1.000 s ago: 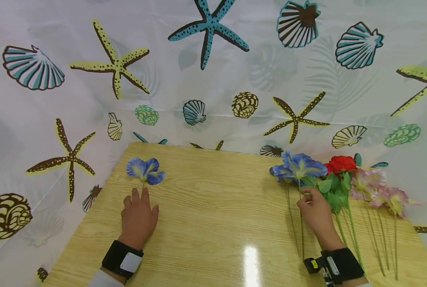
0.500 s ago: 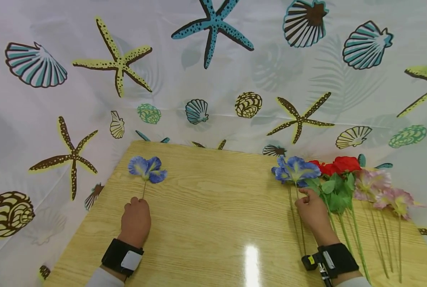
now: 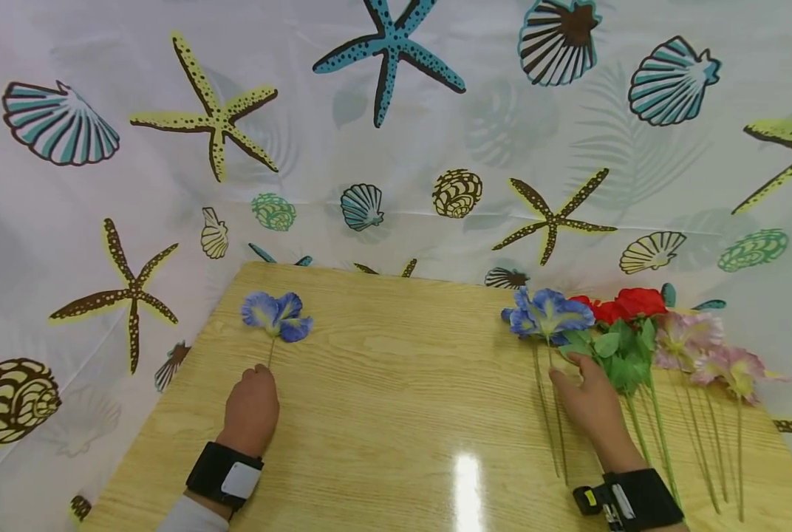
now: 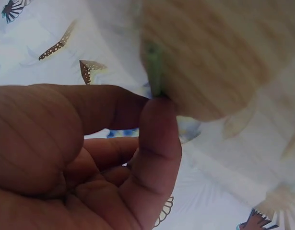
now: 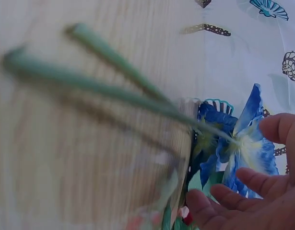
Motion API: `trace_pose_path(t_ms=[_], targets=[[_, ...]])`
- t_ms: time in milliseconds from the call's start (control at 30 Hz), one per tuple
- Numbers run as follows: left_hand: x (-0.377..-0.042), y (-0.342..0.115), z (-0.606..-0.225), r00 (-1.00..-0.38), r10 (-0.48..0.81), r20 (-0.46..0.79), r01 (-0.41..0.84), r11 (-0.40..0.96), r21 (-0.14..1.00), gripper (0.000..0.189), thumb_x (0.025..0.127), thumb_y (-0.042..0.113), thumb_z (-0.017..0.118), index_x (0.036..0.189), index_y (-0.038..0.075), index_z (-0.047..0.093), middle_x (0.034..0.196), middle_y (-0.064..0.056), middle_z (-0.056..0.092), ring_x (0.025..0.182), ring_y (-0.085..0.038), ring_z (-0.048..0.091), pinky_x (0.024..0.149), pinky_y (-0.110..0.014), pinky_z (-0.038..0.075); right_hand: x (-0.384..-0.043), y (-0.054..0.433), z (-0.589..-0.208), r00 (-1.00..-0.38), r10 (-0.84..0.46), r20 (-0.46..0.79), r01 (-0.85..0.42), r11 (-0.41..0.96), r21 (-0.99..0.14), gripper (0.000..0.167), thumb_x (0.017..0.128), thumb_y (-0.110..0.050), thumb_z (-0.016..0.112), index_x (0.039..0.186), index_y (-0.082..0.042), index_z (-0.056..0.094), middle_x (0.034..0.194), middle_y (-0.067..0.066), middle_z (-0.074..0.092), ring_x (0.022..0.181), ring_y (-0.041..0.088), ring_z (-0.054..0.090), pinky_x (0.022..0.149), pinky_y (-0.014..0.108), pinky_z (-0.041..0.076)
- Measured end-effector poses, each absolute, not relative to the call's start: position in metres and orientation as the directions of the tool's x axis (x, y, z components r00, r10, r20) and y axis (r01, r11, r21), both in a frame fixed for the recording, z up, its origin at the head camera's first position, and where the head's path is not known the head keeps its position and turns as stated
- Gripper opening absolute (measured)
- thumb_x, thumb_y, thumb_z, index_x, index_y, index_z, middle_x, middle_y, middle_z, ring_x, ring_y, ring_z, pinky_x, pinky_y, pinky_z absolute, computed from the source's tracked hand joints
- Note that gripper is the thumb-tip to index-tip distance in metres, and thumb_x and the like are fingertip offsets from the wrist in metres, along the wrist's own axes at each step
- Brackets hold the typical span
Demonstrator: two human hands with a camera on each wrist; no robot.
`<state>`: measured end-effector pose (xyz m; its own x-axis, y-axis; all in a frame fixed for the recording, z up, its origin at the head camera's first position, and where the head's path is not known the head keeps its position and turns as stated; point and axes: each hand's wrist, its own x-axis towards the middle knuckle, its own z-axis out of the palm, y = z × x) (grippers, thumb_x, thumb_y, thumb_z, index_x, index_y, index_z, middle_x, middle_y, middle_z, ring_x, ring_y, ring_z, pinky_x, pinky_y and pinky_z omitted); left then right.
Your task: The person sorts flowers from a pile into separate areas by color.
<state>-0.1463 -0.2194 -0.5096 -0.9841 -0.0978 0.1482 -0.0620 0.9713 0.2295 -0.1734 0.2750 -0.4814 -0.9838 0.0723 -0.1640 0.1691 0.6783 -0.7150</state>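
In the head view a single blue iris-like artificial flower lies at the table's far left, its head toward the back. My left hand pinches its thin stem below the head; the left wrist view shows thumb and index finger meeting on the green stem. Over at the right, two more blue flowers overlap, their long stems pointing toward me. Close beside those stems is my right hand, thumb and fingers apart. In the right wrist view its spread fingers overlap the blue petals.
Red roses with green leaves lie right of the blue flowers, partly behind my right hand. Pink flowers lie farther right. A shell-and-starfish printed cloth hangs behind the wooden table.
My left hand has drawn back from the flower head, its fingers curling to pinch the stem. My right thumb and fingers, earlier close together at the blue flower's stem, have spread apart.
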Motion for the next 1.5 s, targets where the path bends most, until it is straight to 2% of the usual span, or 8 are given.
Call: trace_pose_path(t_ms=[300, 500, 600, 767, 1000, 1133, 1400, 1500], targets=[[-0.145, -0.223, -0.509, -0.99, -0.087, 0.108, -0.057, 0.964, 0.259, 0.015, 0.086, -0.005, 0.05, 0.072, -0.009, 0.054, 0.062, -0.019, 0.05, 0.057, -0.037, 0.056, 0.05, -0.047, 0.046, -0.16, 0.29, -0.488, -0.996, -0.065, 0.054, -0.084, 0.849, -0.521, 0.081, 0.092, -0.048, 0.049, 0.148, -0.002, 0.011, 0.148, 0.025, -0.013, 0.132, 0.04, -0.021, 0.09, 0.074, 0.01], [-0.142, -0.225, -0.508, -0.992, -0.057, 0.116, -0.028, 0.972, 0.235, 0.015, 0.082, -0.005, 0.052, 0.067, -0.005, 0.052, 0.061, -0.017, 0.048, 0.055, -0.037, 0.055, 0.047, -0.047, 0.044, -0.156, 0.295, -0.485, -0.991, -0.029, 0.13, -0.061, 0.967, -0.246, 0.092, 0.087, -0.062, 0.046, 0.149, -0.005, 0.007, 0.146, 0.028, -0.017, 0.128, 0.041, -0.028, 0.088, 0.074, -0.01], [-0.141, -0.226, -0.508, -0.989, -0.05, 0.14, -0.018, 0.975, 0.221, 0.015, 0.083, -0.004, 0.053, 0.068, -0.004, 0.05, 0.061, -0.016, 0.047, 0.052, -0.036, 0.053, 0.045, -0.046, 0.043, -0.154, 0.3, -0.48, -0.992, -0.004, 0.125, -0.028, 0.982, -0.187, 0.095, 0.086, -0.066, 0.044, 0.149, -0.009, 0.001, 0.145, 0.028, -0.02, 0.127, 0.042, -0.029, 0.085, 0.071, -0.019], [-0.14, -0.228, -0.508, -0.992, -0.036, 0.12, -0.001, 0.961, 0.278, 0.011, 0.082, -0.001, 0.057, 0.073, -0.003, 0.051, 0.063, -0.014, 0.045, 0.053, -0.031, 0.051, 0.045, -0.042, 0.042, -0.152, 0.308, -0.473, -0.993, 0.046, 0.109, 0.027, 0.986, -0.165, 0.098, 0.085, -0.068, 0.042, 0.148, -0.01, -0.005, 0.144, 0.026, -0.024, 0.126, 0.042, -0.031, 0.083, 0.069, -0.022], [-0.137, -0.217, -0.5, -0.999, -0.042, -0.031, -0.052, 0.847, 0.53, 0.008, 0.086, 0.002, 0.048, 0.09, -0.003, 0.053, 0.067, -0.005, 0.048, 0.053, -0.016, 0.04, 0.048, -0.031, 0.034, -0.147, 0.313, -0.471, -0.987, 0.123, 0.105, 0.097, 0.971, -0.219, 0.098, 0.085, -0.068, 0.04, 0.148, -0.005, -0.002, 0.143, 0.033, -0.017, 0.125, 0.041, -0.033, 0.085, 0.072, -0.018], [-0.132, -0.205, -0.497, -0.997, -0.023, -0.079, -0.068, 0.768, 0.637, 0.024, 0.092, 0.005, 0.043, 0.113, -0.004, 0.052, 0.076, -0.007, 0.057, 0.05, -0.014, 0.042, 0.048, -0.03, 0.036, -0.141, 0.312, -0.474, -0.983, 0.152, 0.105, 0.124, 0.963, -0.24, 0.098, 0.085, -0.068, 0.04, 0.148, -0.003, 0.0, 0.143, 0.036, -0.013, 0.125, 0.041, -0.032, 0.085, 0.072, -0.018], [-0.119, -0.195, -0.493, -0.994, -0.051, -0.092, -0.102, 0.677, 0.729, 0.027, 0.095, 0.012, 0.046, 0.119, 0.004, 0.053, 0.095, -0.008, 0.062, 0.078, -0.02, 0.061, 0.065, -0.037, 0.047, -0.133, 0.312, -0.479, -0.982, 0.177, 0.071, 0.153, 0.953, -0.261, 0.099, 0.086, -0.068, 0.04, 0.147, -0.001, 0.0, 0.141, 0.037, -0.015, 0.123, 0.041, -0.034, 0.083, 0.073, -0.019], [-0.115, -0.189, -0.494, -0.99, -0.043, -0.134, -0.134, 0.587, 0.798, 0.027, 0.096, 0.013, 0.047, 0.122, 0.006, 0.052, 0.098, -0.01, 0.06, 0.077, -0.021, 0.061, 0.063, -0.035, 0.049, -0.129, 0.311, -0.48, -0.981, 0.183, 0.07, 0.159, 0.953, -0.259, 0.098, 0.086, -0.067, 0.039, 0.147, 0.0, 0.0, 0.141, 0.039, -0.014, 0.123, 0.043, -0.033, 0.082, 0.073, -0.018]])
